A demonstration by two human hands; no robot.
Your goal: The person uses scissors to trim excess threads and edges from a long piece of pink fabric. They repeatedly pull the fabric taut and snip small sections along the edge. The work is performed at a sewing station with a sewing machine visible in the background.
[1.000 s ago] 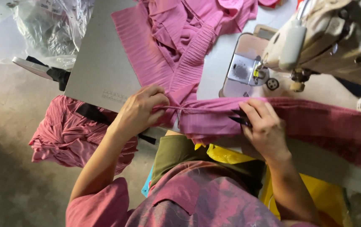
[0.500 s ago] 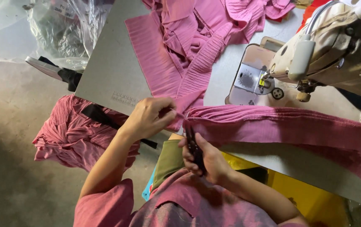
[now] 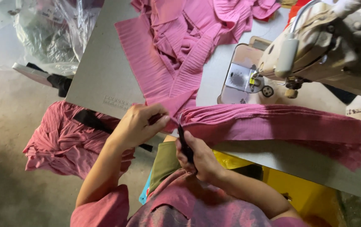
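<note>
- The left hand (image 3: pixel 136 126) sits at the near edge of the desk (image 3: pixel 100 71), its fingers (image 3: pixel 157 120) closed in a pinch on the end of the pleated pink fabric strip (image 3: pixel 273 124).
- The right hand (image 3: pixel 197 157) is just below the desk edge, close to the person's body, fingers curled shut around a small dark thread snip (image 3: pixel 184 141).
- The tip of the snip points up towards the pinched end of the strip, right beside the left fingertips; whether the blades touch the cloth cannot be told.
- The strip lies flat across the front of the desk, running from the left hand off to the right, where its far end hangs over the edge.
- A heap of the same pink pleated fabric (image 3: pixel 180 46) is piled on the back of the desk, with one band trailing down to meet the pinched spot.
- A cream-coloured sewing machine (image 3: pixel 327 46) stands at the right, its needle plate (image 3: pixel 241 77) just behind the strip and apart from both hands.
- Another bundle of pink cloth (image 3: pixel 63 143) hangs below the left side of the desk, over the floor.
- A clear plastic bag (image 3: pixel 48 33) lies at the upper left, well apart from the hands.
- Something yellow (image 3: pixel 298 185) shows beneath the desk on the right.
</note>
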